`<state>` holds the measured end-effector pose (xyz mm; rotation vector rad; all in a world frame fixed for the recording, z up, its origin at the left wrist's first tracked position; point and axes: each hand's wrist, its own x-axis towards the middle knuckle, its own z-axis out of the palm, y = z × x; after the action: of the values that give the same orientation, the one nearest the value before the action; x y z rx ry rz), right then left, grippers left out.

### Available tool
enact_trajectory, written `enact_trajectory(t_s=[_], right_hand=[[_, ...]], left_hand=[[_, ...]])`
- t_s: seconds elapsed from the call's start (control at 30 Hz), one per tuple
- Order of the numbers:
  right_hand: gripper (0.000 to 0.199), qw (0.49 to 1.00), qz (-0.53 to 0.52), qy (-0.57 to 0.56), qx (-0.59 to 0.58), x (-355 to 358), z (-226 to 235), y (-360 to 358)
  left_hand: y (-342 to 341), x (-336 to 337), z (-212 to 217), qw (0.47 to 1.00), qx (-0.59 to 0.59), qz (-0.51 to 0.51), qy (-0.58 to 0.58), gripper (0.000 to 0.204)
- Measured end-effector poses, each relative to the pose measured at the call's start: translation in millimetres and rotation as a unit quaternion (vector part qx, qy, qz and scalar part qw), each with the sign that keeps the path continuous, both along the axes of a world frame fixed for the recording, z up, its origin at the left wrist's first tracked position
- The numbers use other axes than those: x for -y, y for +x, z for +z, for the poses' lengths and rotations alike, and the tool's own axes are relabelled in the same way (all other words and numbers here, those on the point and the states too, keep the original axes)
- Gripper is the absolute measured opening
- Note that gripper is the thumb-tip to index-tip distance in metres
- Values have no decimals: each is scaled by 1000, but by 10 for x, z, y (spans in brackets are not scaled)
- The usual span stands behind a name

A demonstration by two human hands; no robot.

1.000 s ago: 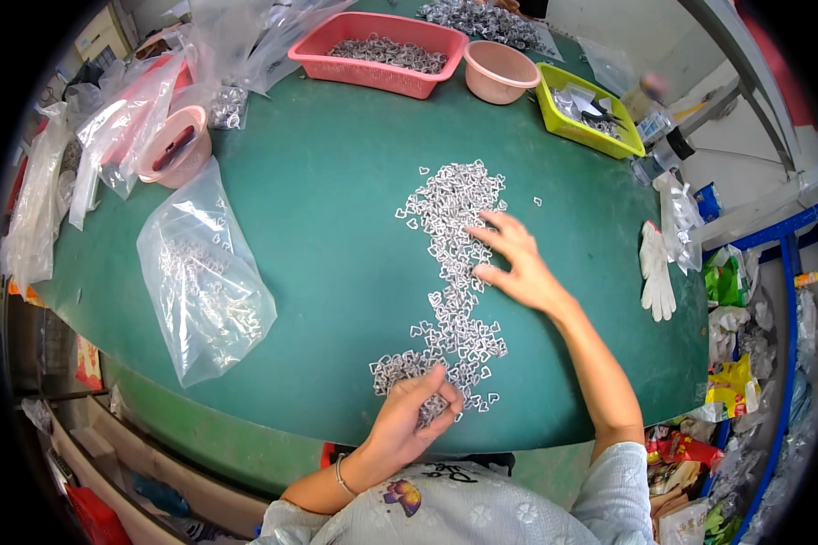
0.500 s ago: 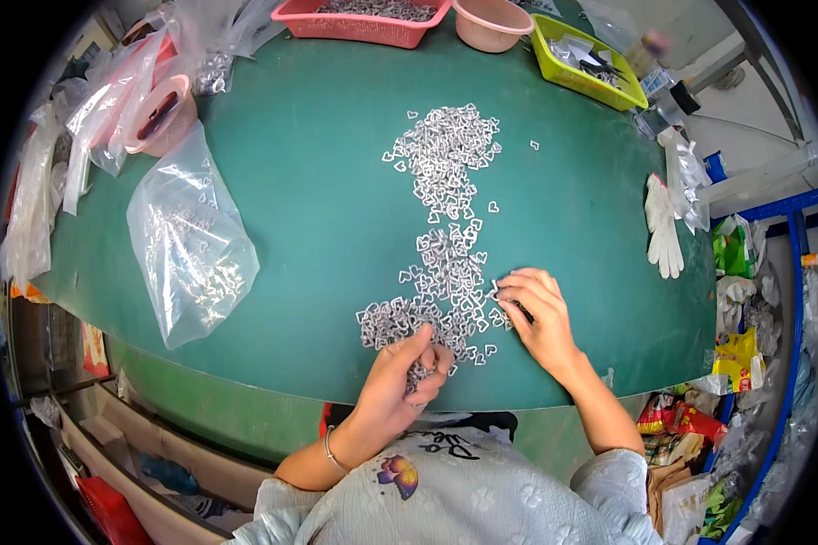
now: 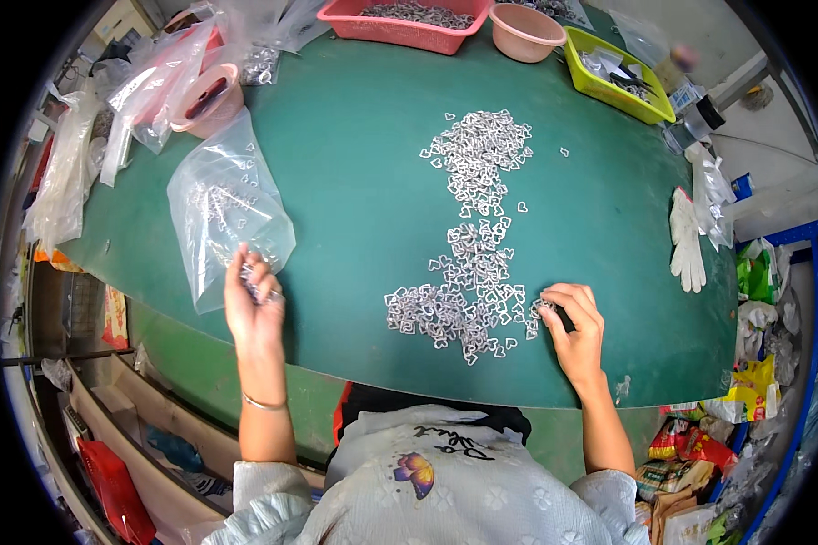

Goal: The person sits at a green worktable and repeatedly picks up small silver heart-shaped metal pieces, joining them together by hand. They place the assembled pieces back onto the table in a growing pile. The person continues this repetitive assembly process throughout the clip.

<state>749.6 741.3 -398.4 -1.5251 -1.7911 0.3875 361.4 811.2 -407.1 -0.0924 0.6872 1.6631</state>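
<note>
Many small silver heart-shaped metal rings lie on the green table: a far heap [image 3: 484, 145] trails down into a near heap [image 3: 427, 311]. My left hand [image 3: 256, 304] is closed round a cluster of heart rings [image 3: 249, 280], at the near edge of a clear plastic bag [image 3: 191, 245]. More rings show inside that bag, which lies flat on the left. My right hand [image 3: 576, 329] is at the right edge of the near heap, with thumb and fingers curled together on a few heart rings [image 3: 538, 311]. Its fingertips partly hide them.
Along the far edge stand a pink basket [image 3: 409, 33] of metal parts, a pink bowl [image 3: 527, 34] and a yellow-green basket [image 3: 618, 91]. A white glove [image 3: 686, 241] lies at the right. Another pink bowl [image 3: 211, 107] and plastic bags [image 3: 164, 86] crowd the far left.
My left hand has moved from the near heap leftward to the clear bag, carrying heart rings. My right hand stays beside the heap's right edge. The whole view has shifted slightly.
</note>
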Motion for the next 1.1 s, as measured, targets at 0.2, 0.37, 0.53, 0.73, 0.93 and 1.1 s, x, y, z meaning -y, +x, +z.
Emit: enact_trajectory(t_s=[0.2,0.37,0.53,0.73,0.93,1.1], right_hand=[[24,996,1,-58,71,75,33,-1],[23,996,5,-67,49,69,27,25],[22,996,-5,-61,66,79,70,24],[30,995,54,-55,71,77,182,-241],[34,969,193,-69,140,137,183,-646],[21,974,164,5,159,144,7,-634]], left_hand=[[-322,-163,25,908,-417,-24,-38,19],[-437,-11,-9,656,-708,-244,-98,20],[-577,13,-15,349,-927,-26,-137,19],[-714,-463,33,421,-899,90,-87,26],[-780,-873,-15,345,-932,107,-1,28],[-401,-510,43,367,-928,57,34,24]])
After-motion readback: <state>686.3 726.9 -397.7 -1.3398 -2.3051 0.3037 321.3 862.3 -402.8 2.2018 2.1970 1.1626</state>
